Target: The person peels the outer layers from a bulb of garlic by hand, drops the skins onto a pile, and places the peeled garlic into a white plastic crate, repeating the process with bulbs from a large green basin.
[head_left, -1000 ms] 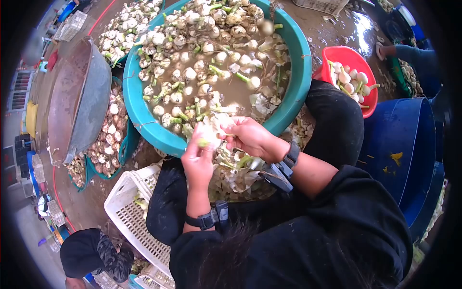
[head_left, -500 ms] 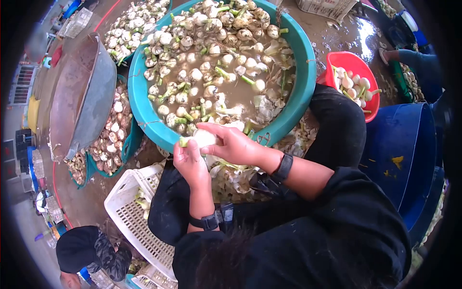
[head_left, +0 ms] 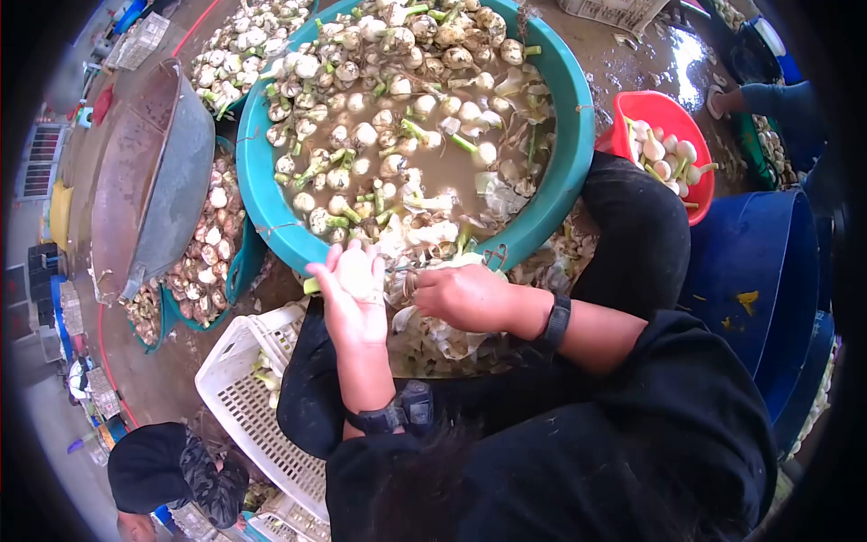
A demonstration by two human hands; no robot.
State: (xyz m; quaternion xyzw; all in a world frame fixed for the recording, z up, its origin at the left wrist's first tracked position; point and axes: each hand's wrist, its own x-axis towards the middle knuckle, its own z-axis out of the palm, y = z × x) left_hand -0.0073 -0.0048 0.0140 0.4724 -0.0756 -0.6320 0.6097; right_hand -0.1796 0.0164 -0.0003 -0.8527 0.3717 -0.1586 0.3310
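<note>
Where left hand (head_left: pixel 354 312) holds bulb (head_left: pixel 361 265), rim (head_left: pixel 291 251) close

No readable text, label, brand, number or sign shows on anything here.

The left hand (head_left: pixel 354 303) hides most of its onion bulb (head_left: pixel 361 266). What the curled right hand (head_left: pixel 461 296) grips is too small to tell. The top edge cuts off the teal tub (head_left: pixel 553 190).
</note>
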